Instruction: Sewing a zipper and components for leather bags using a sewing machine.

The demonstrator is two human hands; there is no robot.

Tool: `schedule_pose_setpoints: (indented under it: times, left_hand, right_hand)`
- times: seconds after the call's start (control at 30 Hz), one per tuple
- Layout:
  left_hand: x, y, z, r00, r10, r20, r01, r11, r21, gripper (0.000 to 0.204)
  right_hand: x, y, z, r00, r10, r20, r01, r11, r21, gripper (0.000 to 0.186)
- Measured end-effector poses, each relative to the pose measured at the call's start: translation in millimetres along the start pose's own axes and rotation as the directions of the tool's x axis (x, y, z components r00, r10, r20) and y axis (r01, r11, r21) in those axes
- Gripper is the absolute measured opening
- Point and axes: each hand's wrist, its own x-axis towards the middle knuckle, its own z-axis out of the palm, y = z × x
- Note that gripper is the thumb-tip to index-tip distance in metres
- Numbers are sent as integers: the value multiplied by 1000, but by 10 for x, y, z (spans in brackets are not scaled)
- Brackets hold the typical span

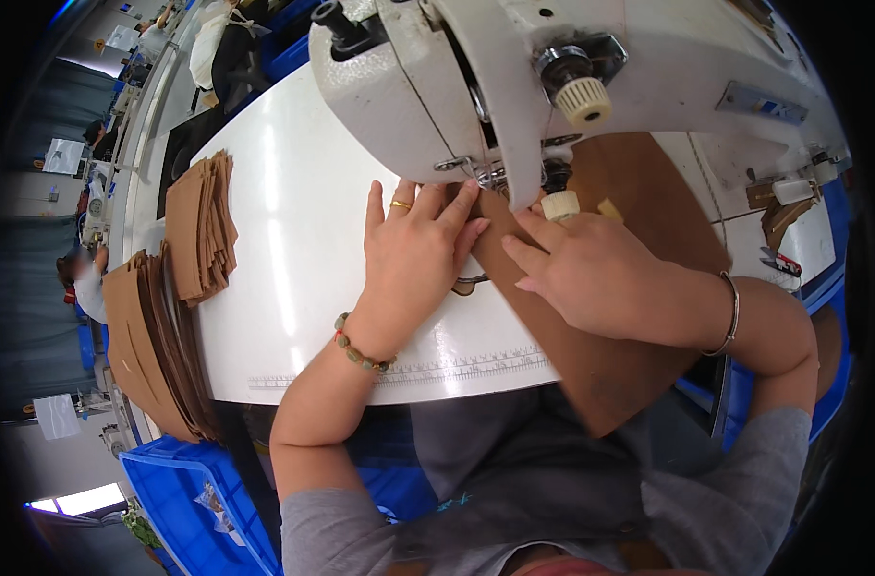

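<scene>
A white sewing machine (389, 91) stands in front of me, its presser foot (490, 178) low over a large brown panel (591, 374). The panel runs from under the machine arm towards me and overhangs the table's near edge. My left hand (413, 245) lies with fingers spread on the white table, its fingertips close to the presser foot at the panel's left edge. My right hand (591, 274) rests on the panel with fingers stretched towards the needle area, beside a cream tension knob (559, 205). The machine hides the tips of some fingers.
Stacks of brown pieces (202, 226) and larger brown panels (149, 346) sit at the table's left. A printed ruler (437, 368) runs along the near edge. A blue crate (193, 499) stands lower left. Small tools (781, 261) lie at the right. Another person (87, 283) is far left.
</scene>
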Motion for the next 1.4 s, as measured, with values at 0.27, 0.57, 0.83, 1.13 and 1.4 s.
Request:
schedule_pose_setpoints:
  times: [0.27, 0.57, 0.83, 1.13, 1.4]
  left_hand:
    - [-176, -16, 15, 996, 76, 39, -64, 969, -239, 52]
    - [-229, 175, 24, 998, 58, 34, -48, 968, -246, 63]
    - [-220, 145, -65, 994, 41, 98, -4, 937, -351, 78]
    - [-188, 123, -98, 992, 98, 73, -79, 970, -230, 78]
    - [-179, 93, -61, 998, 56, 31, -43, 939, -341, 76]
  right_hand:
    - [33, 207, 114, 967, -30, -251, 33, 999, 7, 48]
    - [-41, 316, 198, 968, -17, -250, 11, 1000, -26, 60]
    - [-16, 352, 158, 974, -28, -225, 31, 999, 14, 61]
    - [-11, 297, 97, 954, -10, -298, -52, 979, -198, 72]
    - [-5, 335, 159, 952, -85, -293, 31, 982, -184, 82]
